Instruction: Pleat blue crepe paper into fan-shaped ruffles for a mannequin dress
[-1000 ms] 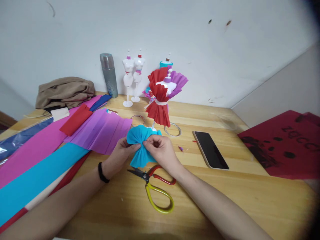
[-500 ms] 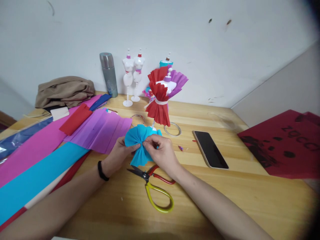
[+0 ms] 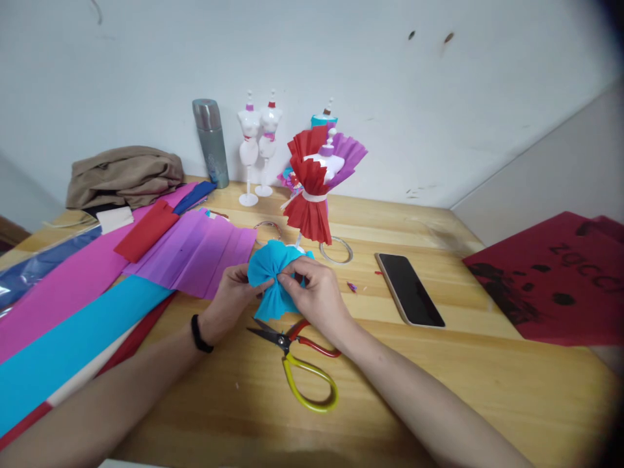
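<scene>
A pleated piece of blue crepe paper (image 3: 273,302) is pinched between both hands and fans out above and below the pinch. My left hand (image 3: 233,292), with a black band on its wrist, grips its left side. My right hand (image 3: 316,289) pinches the gathered middle with thumb and forefinger. Just below the paper lie open scissors (image 3: 283,341) with one red and one yellow handle. Behind the hands stands a small white mannequin (image 3: 331,162) wrapped in pleated red paper (image 3: 312,211) and purple paper (image 3: 348,156), tied with a pale band at the waist.
Paper strips (image 3: 82,328) and folded purple paper (image 3: 205,253) cover the left side. Further back are a brown cloth (image 3: 124,175), a flask (image 3: 213,146) and two bare mannequins (image 3: 248,140). Wire rings (image 3: 336,250), a phone (image 3: 409,289) and a red bag (image 3: 556,279) lie rightward.
The left edge of the blue paper has drawn inward a little, and my left hand's fingers have shifted slightly. Both hands still pinch it.
</scene>
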Tool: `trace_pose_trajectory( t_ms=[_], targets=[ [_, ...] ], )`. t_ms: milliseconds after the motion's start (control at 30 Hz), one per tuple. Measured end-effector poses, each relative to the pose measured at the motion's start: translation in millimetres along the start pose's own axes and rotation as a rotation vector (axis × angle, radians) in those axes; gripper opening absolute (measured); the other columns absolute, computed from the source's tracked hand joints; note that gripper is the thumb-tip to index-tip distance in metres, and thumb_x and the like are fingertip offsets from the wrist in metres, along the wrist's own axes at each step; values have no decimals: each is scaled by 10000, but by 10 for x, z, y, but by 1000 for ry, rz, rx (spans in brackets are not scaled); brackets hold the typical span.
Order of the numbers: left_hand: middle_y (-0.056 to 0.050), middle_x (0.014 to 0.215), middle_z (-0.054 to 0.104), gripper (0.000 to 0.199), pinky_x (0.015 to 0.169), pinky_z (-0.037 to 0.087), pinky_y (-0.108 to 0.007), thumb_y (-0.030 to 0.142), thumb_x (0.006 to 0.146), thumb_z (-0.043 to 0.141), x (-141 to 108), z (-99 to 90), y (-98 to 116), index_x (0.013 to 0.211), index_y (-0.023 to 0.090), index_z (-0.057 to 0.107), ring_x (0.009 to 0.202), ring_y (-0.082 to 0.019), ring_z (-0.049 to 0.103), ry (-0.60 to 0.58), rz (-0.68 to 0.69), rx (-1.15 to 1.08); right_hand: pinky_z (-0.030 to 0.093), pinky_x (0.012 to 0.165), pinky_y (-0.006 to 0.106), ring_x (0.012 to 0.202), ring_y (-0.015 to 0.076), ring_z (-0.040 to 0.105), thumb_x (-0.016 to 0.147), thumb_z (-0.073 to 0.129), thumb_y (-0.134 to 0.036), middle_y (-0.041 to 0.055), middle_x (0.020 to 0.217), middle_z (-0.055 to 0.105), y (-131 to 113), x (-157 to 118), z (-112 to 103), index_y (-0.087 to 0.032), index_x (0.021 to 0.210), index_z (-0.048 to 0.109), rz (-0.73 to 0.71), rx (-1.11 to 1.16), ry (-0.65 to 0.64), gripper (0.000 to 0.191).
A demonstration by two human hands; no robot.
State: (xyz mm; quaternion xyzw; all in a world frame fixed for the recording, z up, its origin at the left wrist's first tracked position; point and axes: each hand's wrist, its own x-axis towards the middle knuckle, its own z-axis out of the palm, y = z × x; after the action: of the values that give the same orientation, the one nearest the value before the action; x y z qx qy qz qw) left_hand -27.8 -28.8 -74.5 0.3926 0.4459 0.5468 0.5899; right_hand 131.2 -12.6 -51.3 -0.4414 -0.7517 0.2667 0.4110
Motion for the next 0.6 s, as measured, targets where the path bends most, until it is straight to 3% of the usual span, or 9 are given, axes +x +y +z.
trace_pose_trajectory(
  t_ms=[100,333,600],
  targets=[
    [1,570,657,236,558,487,-258,307,569,854,13,-21,-22,635,138,703,533,-122,579,-26,-58,-42,389,589,249,598,131,524,793,588,-181,2,632,602,12,19,-21,-182,645,635,0,-4,-41,156],
    [-62,770,747,258,682,546,-327,267,604,846,49,-38,22,796,131,738,682,-197,686,-207,-171,-209,350,531,224,552,105,440,806,504,-225,-23,589,523,51,112,-147,-166,689,603,67,160,-293,164],
    [-87,813,758,299,735,555,-361,276,632,837,50,-68,28,872,124,743,743,-232,711,-301,-215,-240,335,509,226,531,98,410,765,556,-300,-26,575,493,55,109,-142,-167,673,593,138,232,-315,166]
  ],
)
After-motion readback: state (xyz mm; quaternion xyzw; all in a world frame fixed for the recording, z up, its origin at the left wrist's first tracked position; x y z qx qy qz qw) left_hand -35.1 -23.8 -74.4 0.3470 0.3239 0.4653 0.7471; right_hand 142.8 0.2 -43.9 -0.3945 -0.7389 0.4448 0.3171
